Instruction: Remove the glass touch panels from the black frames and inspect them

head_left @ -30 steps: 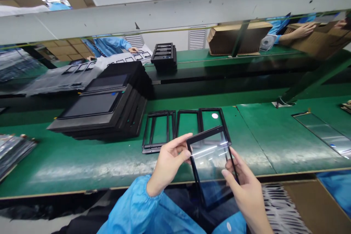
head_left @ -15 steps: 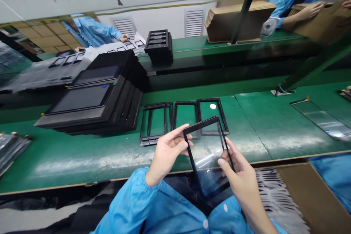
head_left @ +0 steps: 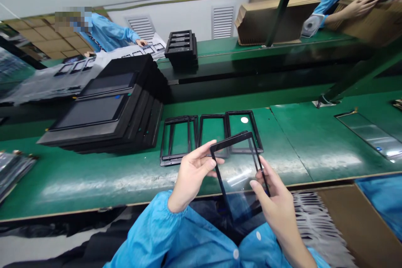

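Right, both hands on one thing. The left hand (head_left: pixel 191 176) pinches the far-left edge of a black-bordered glass panel (head_left: pixel 238 184), thumb and fingers closed on the border. The right hand (head_left: pixel 276 205) grips the panel's right edge, thumb on the front and fingers behind. The panel is held in the air, tilted, over the near edge of the green belt (head_left: pixel 94 184) and above the person's lap. Light glares off the glass.

On the belt just beyond the panel lie three black frames (head_left: pixel 197 136) side by side, flat; the right one has a white round sticker (head_left: pixel 244 119) inside it. Left of them is a leaning stack of black trays (head_left: pixel 103 113). Far right on the belt lies a clear strip (head_left: pixel 370 134). On the far line are a small tray stack (head_left: pixel 181 46) and a cardboard box (head_left: pixel 273 16), with a co-worker's sleeve (head_left: pixel 106 33) at far left.
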Action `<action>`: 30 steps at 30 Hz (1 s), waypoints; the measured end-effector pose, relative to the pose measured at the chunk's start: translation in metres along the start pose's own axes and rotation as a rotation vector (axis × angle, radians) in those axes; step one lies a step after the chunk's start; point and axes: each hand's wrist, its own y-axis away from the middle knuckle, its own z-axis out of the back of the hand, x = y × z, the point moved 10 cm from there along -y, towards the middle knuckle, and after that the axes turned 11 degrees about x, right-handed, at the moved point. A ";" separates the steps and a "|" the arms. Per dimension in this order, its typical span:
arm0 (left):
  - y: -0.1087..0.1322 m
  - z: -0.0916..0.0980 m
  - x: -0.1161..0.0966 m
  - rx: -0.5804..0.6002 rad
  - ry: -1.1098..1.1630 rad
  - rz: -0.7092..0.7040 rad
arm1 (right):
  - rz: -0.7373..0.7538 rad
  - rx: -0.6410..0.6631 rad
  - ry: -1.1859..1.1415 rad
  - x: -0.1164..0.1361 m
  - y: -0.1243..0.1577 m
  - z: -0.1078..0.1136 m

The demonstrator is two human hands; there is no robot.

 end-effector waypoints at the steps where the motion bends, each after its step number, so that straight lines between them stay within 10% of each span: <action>1: 0.000 0.000 0.000 -0.005 -0.001 0.003 | 0.004 0.004 0.015 0.000 0.000 -0.001; 8: 0.004 0.004 -0.006 -0.047 -0.134 0.003 | 0.119 -0.085 0.239 0.024 -0.007 0.018; 16: 0.022 0.001 -0.009 0.020 -0.317 0.031 | -0.003 0.164 -0.207 0.058 -0.046 0.026; 30: 0.021 0.009 -0.007 0.023 -0.414 0.047 | 0.006 0.028 -0.357 0.059 -0.041 0.024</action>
